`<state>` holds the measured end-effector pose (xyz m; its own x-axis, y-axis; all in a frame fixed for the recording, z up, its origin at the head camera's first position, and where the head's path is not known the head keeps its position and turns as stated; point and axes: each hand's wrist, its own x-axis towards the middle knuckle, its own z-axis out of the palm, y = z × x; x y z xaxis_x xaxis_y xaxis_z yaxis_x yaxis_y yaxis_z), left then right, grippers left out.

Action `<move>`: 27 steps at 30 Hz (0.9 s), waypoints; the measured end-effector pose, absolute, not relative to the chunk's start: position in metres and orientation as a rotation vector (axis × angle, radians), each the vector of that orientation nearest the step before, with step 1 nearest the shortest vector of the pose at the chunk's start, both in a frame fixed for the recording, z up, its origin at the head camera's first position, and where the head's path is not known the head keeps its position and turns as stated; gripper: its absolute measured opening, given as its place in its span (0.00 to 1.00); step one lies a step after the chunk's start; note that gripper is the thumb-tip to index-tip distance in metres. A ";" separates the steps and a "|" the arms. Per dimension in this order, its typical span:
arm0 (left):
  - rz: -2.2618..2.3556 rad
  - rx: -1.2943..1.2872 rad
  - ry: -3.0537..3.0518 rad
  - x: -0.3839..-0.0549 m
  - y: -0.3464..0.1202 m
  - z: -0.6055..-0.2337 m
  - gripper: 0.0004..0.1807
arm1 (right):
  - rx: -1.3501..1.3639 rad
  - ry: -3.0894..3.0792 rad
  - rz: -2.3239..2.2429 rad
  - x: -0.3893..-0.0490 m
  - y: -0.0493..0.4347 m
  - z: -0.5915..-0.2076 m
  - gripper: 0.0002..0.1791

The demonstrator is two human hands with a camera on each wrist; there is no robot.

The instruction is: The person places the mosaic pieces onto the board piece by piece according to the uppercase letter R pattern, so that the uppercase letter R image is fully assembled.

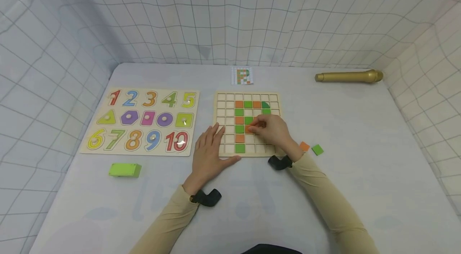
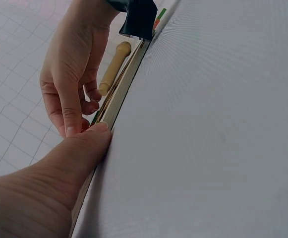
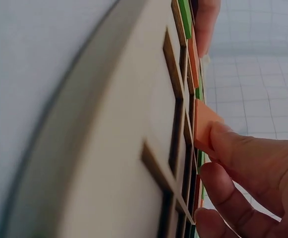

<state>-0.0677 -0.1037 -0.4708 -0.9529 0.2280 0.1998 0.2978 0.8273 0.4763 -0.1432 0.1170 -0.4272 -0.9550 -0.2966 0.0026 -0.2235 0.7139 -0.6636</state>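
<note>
Between thumb and fingers, my right hand (image 1: 274,129) pinches an orange square tile (image 3: 206,127), tilted against the wooden grid board (image 1: 221,109). In the head view this tile (image 1: 248,129) is at the middle of the board, partly covered by the fingers. Orange and green tiles fill several cells around it, and a green tile with a rounded corner (image 1: 265,105) lies at the upper right. My left hand (image 1: 208,153) rests at the board's near left corner, fingers extended over its left edge. Its thumb (image 2: 91,139) touches the near edge.
A small pattern card (image 1: 242,76) lies beyond the board. To the right are a loose orange tile (image 1: 304,147), a loose green tile (image 1: 317,149) and a gold microphone (image 1: 347,77). A number-and-shape puzzle (image 1: 120,148) and a light green block (image 1: 124,170) are left.
</note>
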 end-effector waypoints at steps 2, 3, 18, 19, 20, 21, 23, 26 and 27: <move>-0.779 -0.415 -2.878 -0.068 -0.104 -0.471 0.54 | -0.445 2.822 -1.050 -0.144 0.117 -0.427 0.07; -0.778 -0.413 -2.883 -0.068 -0.104 -0.471 0.54 | -0.452 2.827 -1.042 -0.144 0.117 -0.427 0.07; -0.774 -0.425 -2.857 -0.068 -0.104 -0.472 0.55 | -0.438 2.860 -0.889 -0.148 0.118 -0.426 0.09; -0.775 -0.425 -2.858 -0.068 -0.104 -0.472 0.55 | -0.438 2.858 -0.888 -0.148 0.118 -0.425 0.09; -0.778 -0.426 -2.858 -0.068 -0.104 -0.472 0.55 | -0.443 2.858 -0.884 -0.148 0.118 -0.425 0.09; -0.778 -0.426 -2.860 -0.068 -0.104 -0.472 0.55 | -0.451 2.856 -0.883 -0.147 0.119 -0.425 0.08; -0.779 -0.424 -2.869 -0.068 -0.104 -0.472 0.55 | -0.474 2.850 -0.887 -0.147 0.120 -0.425 0.08; -0.783 -0.421 -2.877 -0.068 -0.105 -0.471 0.55 | -0.522 2.814 -0.919 -0.145 0.122 -0.426 0.06; -0.785 -0.420 -2.879 -0.068 -0.105 -0.471 0.55 | -0.535 2.801 -0.934 -0.144 0.123 -0.426 0.06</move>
